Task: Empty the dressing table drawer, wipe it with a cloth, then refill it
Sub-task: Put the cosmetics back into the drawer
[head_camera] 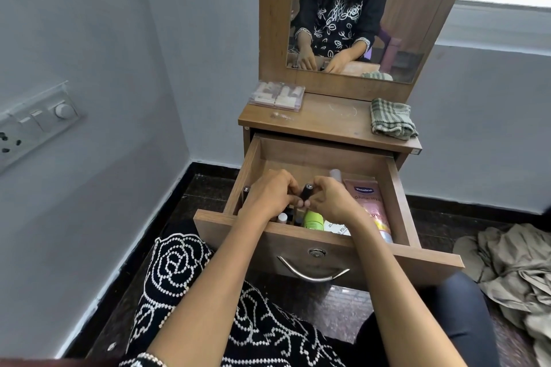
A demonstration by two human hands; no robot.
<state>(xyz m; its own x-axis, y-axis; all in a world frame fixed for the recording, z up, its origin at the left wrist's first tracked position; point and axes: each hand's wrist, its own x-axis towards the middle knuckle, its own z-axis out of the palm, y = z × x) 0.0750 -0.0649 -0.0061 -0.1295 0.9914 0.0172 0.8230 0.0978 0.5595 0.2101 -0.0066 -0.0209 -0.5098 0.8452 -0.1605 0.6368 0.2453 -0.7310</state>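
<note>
Drawer (pixel 396 188) pulled open under the tabletop, taken as landmark. At its left wall, a dark tube (pixel 246 189) stands upright. Left hand (pixel 269 195) inside, fingers curled down among small bottles; what they grip, cannot tell. Right hand (pixel 329 198) beside it, fingertips pinched on a black tube (pixel 306 192). Green bottle (pixel 313 219) at the drawer's front. Pink tube (pixel 371 205) lies along its right wall. Cloth (pixel 392 118) folded on the tabletop, above the drawer's right corner; clear box (pixel 277 95) above its left. Judgement: items being set in or lifted out, unclear which. Next: place or lift the black tube without toppling neighbours.
</note>
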